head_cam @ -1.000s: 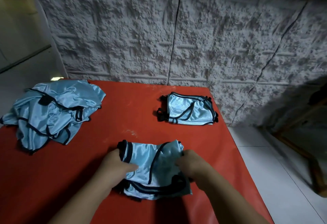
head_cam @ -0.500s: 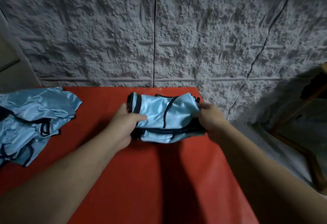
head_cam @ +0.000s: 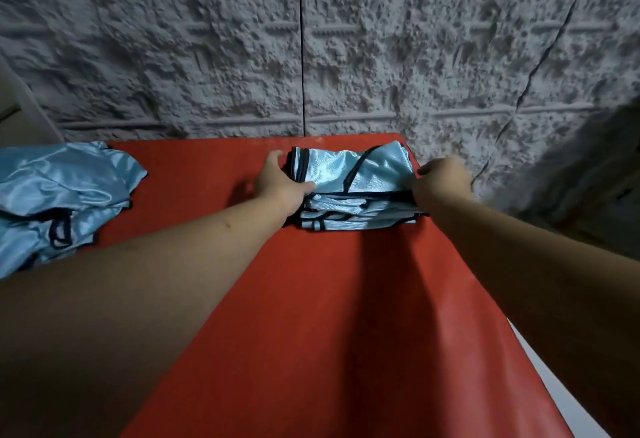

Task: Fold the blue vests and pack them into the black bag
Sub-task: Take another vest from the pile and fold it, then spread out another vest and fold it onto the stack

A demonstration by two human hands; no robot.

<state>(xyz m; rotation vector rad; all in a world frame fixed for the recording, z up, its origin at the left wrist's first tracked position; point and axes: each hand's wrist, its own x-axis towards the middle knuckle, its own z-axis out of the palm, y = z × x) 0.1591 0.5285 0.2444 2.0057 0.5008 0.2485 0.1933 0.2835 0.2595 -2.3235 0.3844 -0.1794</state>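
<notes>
A stack of folded blue vests (head_cam: 353,191) with black trim sits at the far right corner of the red table (head_cam: 311,299). My left hand (head_cam: 278,183) holds the stack's left end, thumb on the top vest. At the stack's right end, my right hand (head_cam: 441,179) grips the top folded vest. A loose pile of unfolded blue vests (head_cam: 59,195) lies at the left edge of the table. No black bag is in view.
A rough grey textured wall (head_cam: 311,39) stands right behind the table. The table's right edge drops to a pale floor (head_cam: 561,392). A dark shape (head_cam: 595,178) sits at the far right.
Both hands carried the folded vest from the near middle of the table to the far right corner and set it on top of the folded vest lying there.
</notes>
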